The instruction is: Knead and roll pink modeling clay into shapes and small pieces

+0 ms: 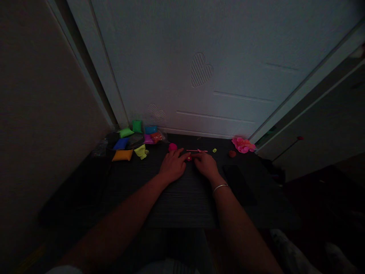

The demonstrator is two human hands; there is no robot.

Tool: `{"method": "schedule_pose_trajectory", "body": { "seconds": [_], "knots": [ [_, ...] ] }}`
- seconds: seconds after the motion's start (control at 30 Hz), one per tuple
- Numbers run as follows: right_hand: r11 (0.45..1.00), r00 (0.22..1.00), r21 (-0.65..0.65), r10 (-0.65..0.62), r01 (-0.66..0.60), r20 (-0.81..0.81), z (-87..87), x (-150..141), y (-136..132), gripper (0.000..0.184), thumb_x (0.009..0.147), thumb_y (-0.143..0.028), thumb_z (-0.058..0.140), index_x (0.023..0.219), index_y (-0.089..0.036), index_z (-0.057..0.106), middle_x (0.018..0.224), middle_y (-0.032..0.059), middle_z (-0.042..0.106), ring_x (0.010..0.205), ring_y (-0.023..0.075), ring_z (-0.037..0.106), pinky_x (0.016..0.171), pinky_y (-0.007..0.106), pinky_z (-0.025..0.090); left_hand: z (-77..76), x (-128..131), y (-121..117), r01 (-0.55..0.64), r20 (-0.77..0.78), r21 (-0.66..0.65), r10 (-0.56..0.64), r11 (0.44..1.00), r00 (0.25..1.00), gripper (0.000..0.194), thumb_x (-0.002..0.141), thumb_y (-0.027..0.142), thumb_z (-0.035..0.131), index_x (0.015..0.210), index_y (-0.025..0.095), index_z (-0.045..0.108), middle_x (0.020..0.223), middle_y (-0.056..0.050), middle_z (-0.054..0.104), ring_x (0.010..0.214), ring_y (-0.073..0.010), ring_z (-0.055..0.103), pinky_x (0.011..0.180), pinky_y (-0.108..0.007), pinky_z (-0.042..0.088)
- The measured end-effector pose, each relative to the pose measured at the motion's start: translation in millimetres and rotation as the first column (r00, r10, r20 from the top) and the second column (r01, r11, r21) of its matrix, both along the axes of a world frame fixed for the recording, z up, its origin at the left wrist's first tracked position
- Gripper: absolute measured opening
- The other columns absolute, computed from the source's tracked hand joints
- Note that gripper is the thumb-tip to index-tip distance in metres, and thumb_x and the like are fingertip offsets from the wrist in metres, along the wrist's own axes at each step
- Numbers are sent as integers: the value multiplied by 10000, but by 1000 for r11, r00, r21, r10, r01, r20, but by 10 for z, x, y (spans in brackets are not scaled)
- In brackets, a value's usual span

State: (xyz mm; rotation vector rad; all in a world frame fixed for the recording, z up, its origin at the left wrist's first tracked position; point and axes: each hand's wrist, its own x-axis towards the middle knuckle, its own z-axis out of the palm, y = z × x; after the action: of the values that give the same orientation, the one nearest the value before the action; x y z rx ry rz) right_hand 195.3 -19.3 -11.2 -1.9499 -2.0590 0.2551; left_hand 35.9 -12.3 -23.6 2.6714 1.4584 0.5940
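A small red piece of modelling clay (188, 157), with a paler spot on it, lies on the dark table between my fingertips. My left hand (173, 166) rests palm down, its fingers partly spread, a fingertip pressed to the left side of the clay. From the right, my right hand (206, 164) touches the same piece with its forefinger while the other fingers curl under. A bright pink clay ball (172, 147) sits just beyond my left fingers. Behind my hands lies a thin pink modelling tool (196, 150). The undersides of both hands are hidden.
Several coloured clay packets, among them an orange one (122, 155), lie at the back left near a crumpled yellow piece (142, 152). Rightward are a yellow-green scrap (214, 150), a dark red lump (232, 153), a pink flower (243, 145) and a dark phone-like slab (239, 185). A white panel (159, 76) stands behind.
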Motion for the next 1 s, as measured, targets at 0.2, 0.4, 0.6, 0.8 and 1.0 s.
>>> {"method": "schedule_pose_trajectory", "body": {
  "seconds": [0.2, 0.4, 0.6, 0.8, 1.0],
  "knots": [
    [1000, 1000, -1, 8, -9, -23, -16, 4, 15, 298, 787, -224, 428, 963, -299, 656, 1073, 20, 622, 967, 196, 580, 815, 301, 432, -11, -4, 0, 9, -32, -18, -9, 1000, 999, 388, 789, 241, 448, 1158, 317, 538, 1318, -59, 421, 1143, -284, 400, 882, -439, 366],
    [1000, 996, 5, 5, -4, -87, -42, 18, 26, 317, 819, -244, 413, 1075, -269, 598, 1101, 27, 615, 1038, 180, 547, 867, 297, 409, -17, -39, 36, 2, 106, -44, 3, 999, 994, 457, 794, 169, 398, 1242, 226, 463, 1246, -65, 508, 1096, -222, 452, 930, -386, 359],
    [996, 995, 53, 72, -69, -69, -24, -33, -32, 464, 745, -476, 539, 1162, -272, 527, 1158, 53, 536, 1106, 212, 481, 880, 330, 403, -13, -57, 65, -85, 258, -165, 126, 983, 958, 466, 770, 111, 379, 1227, 136, 465, 1164, -81, 573, 1069, -196, 490, 933, -341, 385],
    [997, 998, 41, 65, -64, -24, -38, -73, -29, 309, 789, -436, 498, 1032, -273, 594, 1085, 45, 543, 1011, 197, 529, 837, 329, 421, -31, -55, 91, -41, 459, -265, 163, 963, 873, 461, 740, 72, 388, 1184, 134, 497, 1145, -87, 587, 1035, -191, 532, 923, -349, 406],
    [984, 990, 132, 128, -118, -63, -11, -71, -49, 284, 800, -398, 507, 1034, -255, 578, 1046, 32, 549, 957, 169, 542, 786, 289, 435, -46, -13, 130, 134, 744, -493, 336, 860, 577, 412, 750, 78, 424, 1139, 171, 519, 1135, -97, 583, 947, -173, 585, 838, -353, 464]
  ]
}}
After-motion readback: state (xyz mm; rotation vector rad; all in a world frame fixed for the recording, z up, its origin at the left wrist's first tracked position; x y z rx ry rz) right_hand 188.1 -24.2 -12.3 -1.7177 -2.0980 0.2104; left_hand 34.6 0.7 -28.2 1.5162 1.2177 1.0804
